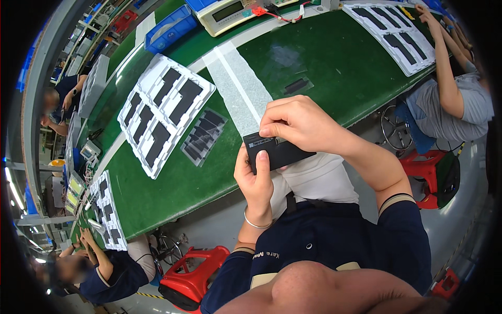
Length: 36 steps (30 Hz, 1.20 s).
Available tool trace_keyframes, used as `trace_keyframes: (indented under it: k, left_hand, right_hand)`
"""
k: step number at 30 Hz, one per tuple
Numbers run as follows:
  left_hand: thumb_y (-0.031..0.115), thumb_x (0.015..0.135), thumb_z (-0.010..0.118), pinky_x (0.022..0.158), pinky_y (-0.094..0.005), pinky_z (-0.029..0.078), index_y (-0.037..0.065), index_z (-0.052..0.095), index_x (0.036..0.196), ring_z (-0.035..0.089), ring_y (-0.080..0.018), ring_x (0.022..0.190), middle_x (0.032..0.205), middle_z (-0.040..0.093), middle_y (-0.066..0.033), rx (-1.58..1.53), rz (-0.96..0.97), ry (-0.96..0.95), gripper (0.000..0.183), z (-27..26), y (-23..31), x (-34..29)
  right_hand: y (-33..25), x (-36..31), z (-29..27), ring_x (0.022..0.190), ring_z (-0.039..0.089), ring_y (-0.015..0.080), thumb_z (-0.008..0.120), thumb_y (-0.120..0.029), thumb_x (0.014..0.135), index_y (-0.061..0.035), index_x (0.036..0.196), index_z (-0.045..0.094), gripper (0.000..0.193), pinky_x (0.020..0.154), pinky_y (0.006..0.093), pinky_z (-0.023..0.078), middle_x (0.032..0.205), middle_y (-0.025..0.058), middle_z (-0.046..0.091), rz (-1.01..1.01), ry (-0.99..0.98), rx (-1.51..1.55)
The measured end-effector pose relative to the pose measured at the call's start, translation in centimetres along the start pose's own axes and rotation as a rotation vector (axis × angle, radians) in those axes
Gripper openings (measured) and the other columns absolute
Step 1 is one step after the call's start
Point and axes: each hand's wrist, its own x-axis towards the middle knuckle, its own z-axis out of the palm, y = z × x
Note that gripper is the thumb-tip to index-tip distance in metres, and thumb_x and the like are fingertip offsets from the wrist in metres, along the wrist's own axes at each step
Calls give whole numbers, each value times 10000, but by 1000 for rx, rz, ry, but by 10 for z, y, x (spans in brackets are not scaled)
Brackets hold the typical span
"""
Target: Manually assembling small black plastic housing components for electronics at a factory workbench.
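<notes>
A flat black rectangular piece with a small printed strip along its upper edge is held tilted in front of me, at the table's near edge. My left hand is closed on its left end, the thumb lying across the front. At its upper edge, my right hand is closed in a pinch, fingers curled; anything small between those fingertips is hidden. To the left lies a clear sheet bearing several black strips. Beyond it, a white tray carries several black angular pieces. A smaller clear sheet with a dark strip lies farther off.
The green tabletop has a pale textured strip taped across it. A blue bin and a meter with red leads stand at the back. Other people work at left and right beside further trays. Red stools stand below.
</notes>
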Motion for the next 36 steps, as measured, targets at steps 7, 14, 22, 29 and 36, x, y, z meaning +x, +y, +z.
trace_keyframes:
  k: [7, 14, 22, 29, 36]
  left_hand:
    - [59, 867, 514, 740, -231, 432, -70, 514, 1038, 517, -102, 812, 920, 554, -63, -97, -111, -6, 214, -1, 6, -4]
    - [329, 748, 665, 819, -281, 396, -48, 521, 1056, 499, -191, 915, 1022, 506, -121, 61, 108, -90, 507, -3, 2, -8]
    - [107, 875, 458, 825, -297, 412, -80, 520, 1054, 534, -194, 873, 933, 556, -109, 97, 57, -221, 266, 24, 5, 9]
    - [215, 862, 511, 663, -280, 416, -53, 543, 919, 532, -188, 713, 792, 559, -118, 129, 130, -184, 276, 24, -10, 17]
    - [112, 842, 450, 607, -286, 434, -85, 544, 961, 550, -196, 643, 751, 584, -127, 217, -30, -330, 249, 14, 1, 9]
  right_hand:
    - [-6, -2, -16, 638, 583, 170, 634, -106, 743, -1, 771, 645, 108, 568, 275, 430, 702, 100, 613, 79, -101, 143]
    - [-4, -25, 11, 636, 512, 160, 628, -166, 809, 5, 696, 565, 214, 577, 271, 407, 680, 59, 548, -131, 235, 364]
    - [19, -24, 9, 684, 511, 161, 613, -259, 838, -6, 783, 602, 259, 620, 284, 410, 756, 60, 558, -337, 464, 317]
    - [25, -27, 16, 672, 465, 118, 575, -270, 865, -5, 780, 564, 279, 562, 236, 390, 774, 54, 503, -119, 376, 867]
    - [50, -36, 34, 724, 439, 82, 601, -214, 851, -23, 761, 496, 236, 631, 225, 377, 790, 3, 455, -19, 329, 1017]
